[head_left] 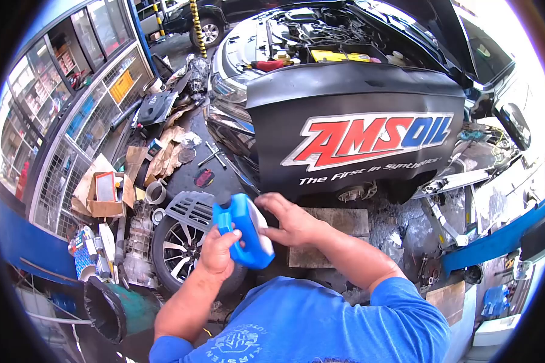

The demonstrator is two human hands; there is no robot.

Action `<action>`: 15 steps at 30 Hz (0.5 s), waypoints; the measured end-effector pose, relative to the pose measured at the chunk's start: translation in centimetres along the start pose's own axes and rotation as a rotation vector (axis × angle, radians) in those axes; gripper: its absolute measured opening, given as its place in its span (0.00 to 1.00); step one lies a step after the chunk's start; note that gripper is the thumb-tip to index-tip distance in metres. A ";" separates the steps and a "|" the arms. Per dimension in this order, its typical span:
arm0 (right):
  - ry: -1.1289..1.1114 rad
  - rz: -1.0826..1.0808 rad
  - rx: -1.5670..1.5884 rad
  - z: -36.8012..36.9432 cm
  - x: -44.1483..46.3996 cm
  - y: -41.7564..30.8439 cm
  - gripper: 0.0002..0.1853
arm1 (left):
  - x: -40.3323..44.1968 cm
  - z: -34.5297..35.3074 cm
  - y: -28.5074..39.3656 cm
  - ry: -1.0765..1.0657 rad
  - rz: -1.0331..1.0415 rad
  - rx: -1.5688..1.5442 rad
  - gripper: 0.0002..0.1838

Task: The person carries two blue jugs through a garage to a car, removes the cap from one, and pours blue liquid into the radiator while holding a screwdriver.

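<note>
In front of my chest I hold a blue plastic jug (252,239) with a white label on its side, tilted over the floor. My left hand (219,249) is closed around the jug's handle on the left. On the other side my right hand (290,219) has its fingers apart, with the thumb side against or very close to the white label. Whether the jug's cap is on cannot be made out. Just beyond is a black fender cover (357,100) with AMSOIL lettering, draped over the car's front side.
The car's engine bay (327,30) lies open under a raised hood. A wheel (177,251) lies on the floor at left, near a cardboard box (106,207) and a green bin (130,308). A cross wrench (213,155) sits farther off. A blue lift arm (496,239) juts in from the right.
</note>
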State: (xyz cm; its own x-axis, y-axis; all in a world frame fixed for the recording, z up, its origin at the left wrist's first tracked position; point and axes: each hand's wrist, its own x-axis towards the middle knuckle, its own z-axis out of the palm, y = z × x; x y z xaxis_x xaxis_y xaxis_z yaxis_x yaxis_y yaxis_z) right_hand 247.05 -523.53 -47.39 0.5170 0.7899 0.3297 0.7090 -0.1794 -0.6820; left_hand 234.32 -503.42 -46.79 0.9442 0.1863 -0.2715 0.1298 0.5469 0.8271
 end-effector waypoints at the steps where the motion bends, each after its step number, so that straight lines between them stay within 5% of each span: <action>1: 0.083 0.066 -0.105 -0.3 1.1 -2.0 0.41 | -0.2 0.2 1.1 -0.061 -0.014 0.221 0.13; 5: -0.142 0.017 -0.455 1.2 4.1 -4.0 0.24 | -0.1 -1.3 3.5 -0.200 -0.070 0.951 0.18; 7: -0.036 -0.137 -0.485 1.7 4.0 -3.8 0.17 | -0.2 -1.2 5.3 -0.217 0.002 1.240 0.20; 11: -0.090 -0.287 -0.459 1.1 2.8 -3.9 0.17 | -1.0 -3.0 6.2 -0.306 -0.014 1.199 0.27; 15: -0.176 -0.457 -0.341 0.0 2.9 -5.8 0.21 | -1.6 -1.8 10.5 -0.579 -0.008 1.409 0.24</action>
State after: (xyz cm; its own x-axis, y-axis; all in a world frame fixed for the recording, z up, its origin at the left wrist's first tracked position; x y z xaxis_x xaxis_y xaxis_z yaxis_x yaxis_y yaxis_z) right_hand 244.46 -520.22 -42.52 0.0568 0.9114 0.4075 0.9700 0.0462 -0.2386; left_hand 233.66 -496.56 -38.56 0.8836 -0.3312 -0.3309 -0.0069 -0.7159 0.6981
